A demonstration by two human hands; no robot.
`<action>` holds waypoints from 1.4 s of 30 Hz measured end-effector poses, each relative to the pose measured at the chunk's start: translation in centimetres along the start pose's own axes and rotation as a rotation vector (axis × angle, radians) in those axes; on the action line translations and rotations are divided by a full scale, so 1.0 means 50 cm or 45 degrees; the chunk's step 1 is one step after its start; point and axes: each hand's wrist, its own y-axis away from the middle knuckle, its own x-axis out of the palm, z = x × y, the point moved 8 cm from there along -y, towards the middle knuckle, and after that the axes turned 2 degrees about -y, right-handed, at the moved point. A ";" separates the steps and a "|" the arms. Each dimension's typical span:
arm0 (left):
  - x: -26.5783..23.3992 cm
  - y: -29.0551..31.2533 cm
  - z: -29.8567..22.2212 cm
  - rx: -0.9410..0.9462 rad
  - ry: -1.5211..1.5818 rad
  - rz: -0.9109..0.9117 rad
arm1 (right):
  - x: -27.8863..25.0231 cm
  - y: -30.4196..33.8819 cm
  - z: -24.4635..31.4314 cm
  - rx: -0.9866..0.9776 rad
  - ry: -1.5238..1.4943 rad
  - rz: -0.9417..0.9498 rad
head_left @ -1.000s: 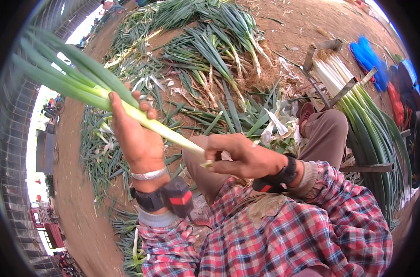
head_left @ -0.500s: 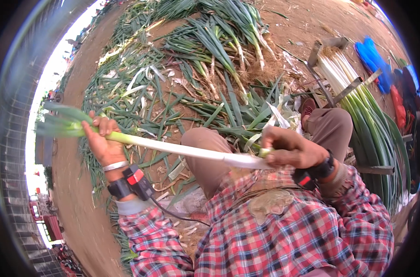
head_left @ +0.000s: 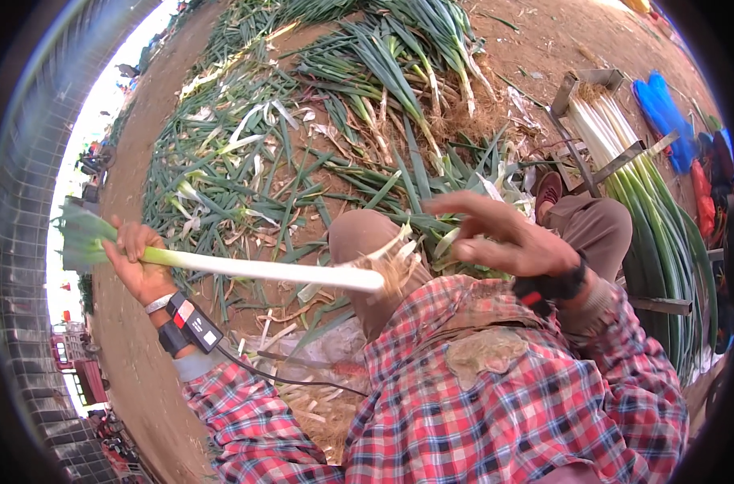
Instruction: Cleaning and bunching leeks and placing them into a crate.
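Note:
My left hand [head_left: 139,260] is closed around the green part of a long green onion [head_left: 270,270]. Its white stalk points right across my lap, and the blurred leaves stick out past the hand on the left. At the stalk's root end is a tuft of pale roots [head_left: 398,273]. Just above it shows a peeled-off strip [head_left: 393,242], apart from my right hand. My right hand [head_left: 504,235] hovers over my right knee, fingers stretched and spread, slightly blurred, with nothing in them.
Ahead on the dirt lie unpeeled green onions [head_left: 415,81] with roots. Loose leaf scraps [head_left: 230,173] spread to their left. On the right, a metal rack [head_left: 617,161] holds a bundle of cleaned green onions [head_left: 653,210]. Beyond it lie a blue bag [head_left: 664,113] and red bag [head_left: 702,198].
My left hand has drawn the green onion leftward. My right hand has let go of the root end and opened, and a strip has come off the stalk, showing clean white.

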 end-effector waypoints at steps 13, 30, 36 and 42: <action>0.009 0.035 -0.180 0.130 -0.007 0.138 | 0.009 0.026 -0.190 0.245 0.705 0.349; 0.027 0.321 -0.089 0.465 -0.393 -0.504 | 0.389 -0.165 0.039 -0.208 0.280 0.496; -0.027 0.509 -0.245 0.762 -0.585 -0.535 | 0.520 -0.136 0.011 -0.272 0.465 0.886; -0.262 0.748 -0.560 0.780 -0.770 -0.942 | 0.397 -0.153 -0.037 -0.361 0.565 0.803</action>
